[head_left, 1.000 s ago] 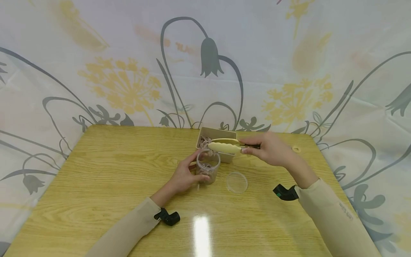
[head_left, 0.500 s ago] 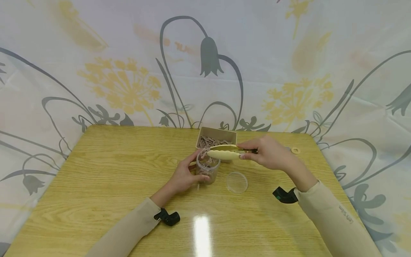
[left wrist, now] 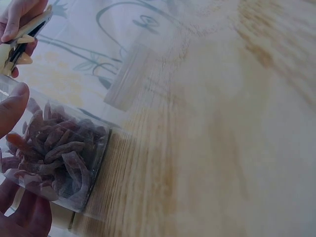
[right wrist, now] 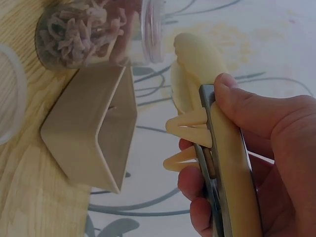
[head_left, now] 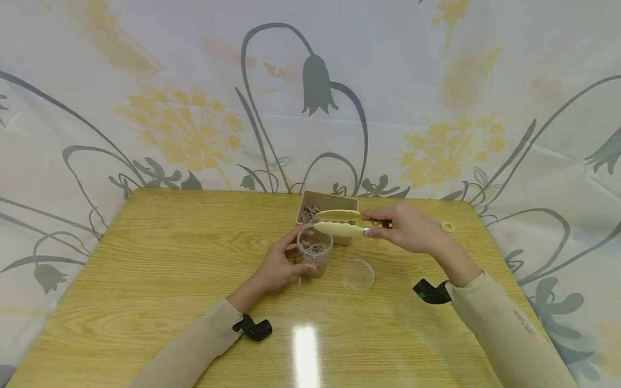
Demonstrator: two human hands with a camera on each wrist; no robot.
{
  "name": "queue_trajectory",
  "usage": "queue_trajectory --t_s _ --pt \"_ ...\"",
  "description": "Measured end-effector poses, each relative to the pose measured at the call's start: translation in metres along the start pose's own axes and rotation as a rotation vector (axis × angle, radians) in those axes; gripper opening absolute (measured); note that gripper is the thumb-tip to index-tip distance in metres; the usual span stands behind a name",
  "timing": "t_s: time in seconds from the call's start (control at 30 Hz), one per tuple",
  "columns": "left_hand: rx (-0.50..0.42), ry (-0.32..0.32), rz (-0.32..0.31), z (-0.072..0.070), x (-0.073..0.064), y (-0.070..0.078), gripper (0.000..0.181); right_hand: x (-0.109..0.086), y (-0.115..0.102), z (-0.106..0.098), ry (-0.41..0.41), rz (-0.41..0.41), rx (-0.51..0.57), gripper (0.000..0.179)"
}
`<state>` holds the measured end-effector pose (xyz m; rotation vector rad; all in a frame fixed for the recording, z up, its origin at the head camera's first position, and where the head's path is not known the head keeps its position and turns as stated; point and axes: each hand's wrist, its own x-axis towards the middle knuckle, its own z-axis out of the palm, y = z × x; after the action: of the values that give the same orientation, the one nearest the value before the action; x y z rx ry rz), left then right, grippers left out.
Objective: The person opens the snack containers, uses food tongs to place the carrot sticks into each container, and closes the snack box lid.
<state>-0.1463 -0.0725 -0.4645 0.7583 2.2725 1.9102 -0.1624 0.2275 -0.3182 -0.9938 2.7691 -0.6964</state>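
My left hand (head_left: 280,265) grips a clear plastic jar (head_left: 315,264) that stands upright on the table. Brownish dried strips (left wrist: 59,148) fill the lower part of it. In my right hand (head_left: 409,229) is a pair of cream-coloured tongs (head_left: 342,229), held level above the jar's rim and the box, with the tips parted and no strip seen between them. Behind the jar stands a beige box (right wrist: 84,123) with more strips (head_left: 310,212) inside; the tongs hide part of its contents. The right wrist view shows my fingers and thumb wrapped round the tong handles.
A round clear lid (head_left: 358,275) lies flat on the table right of the jar. Farther right is a small cream ring (head_left: 448,227). The wooden table (head_left: 194,242) ends at a hanging floral cloth (head_left: 204,108) behind the box.
Half a second ago the tongs dipped to the jar mouth with strips at their tips. Those strips have dropped into the jar, and the tongs have risen slightly and spread apart. My left hand stays put.
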Motion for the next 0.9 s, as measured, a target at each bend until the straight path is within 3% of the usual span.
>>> queue_trajectory --t_s 0.3,0.47,0.63,0.9 --pt "0.015 0.003 0.033 0.0 0.0 -0.001 0.094 0.018 0.016 0.002 0.021 0.075 -0.044 0.05" --pt "0.009 0.003 0.039 0.0 0.0 0.0 0.096 0.034 0.026 0.009 -0.035 0.14 -0.151 0.054" --pt "-0.006 0.004 0.011 0.0 0.0 0.001 0.096 0.052 0.03 0.015 -0.102 0.154 -0.242 0.057" --pt "-0.023 0.01 0.025 0.001 0.001 -0.001 0.098 0.077 0.031 0.022 -0.191 0.185 -0.327 0.062"
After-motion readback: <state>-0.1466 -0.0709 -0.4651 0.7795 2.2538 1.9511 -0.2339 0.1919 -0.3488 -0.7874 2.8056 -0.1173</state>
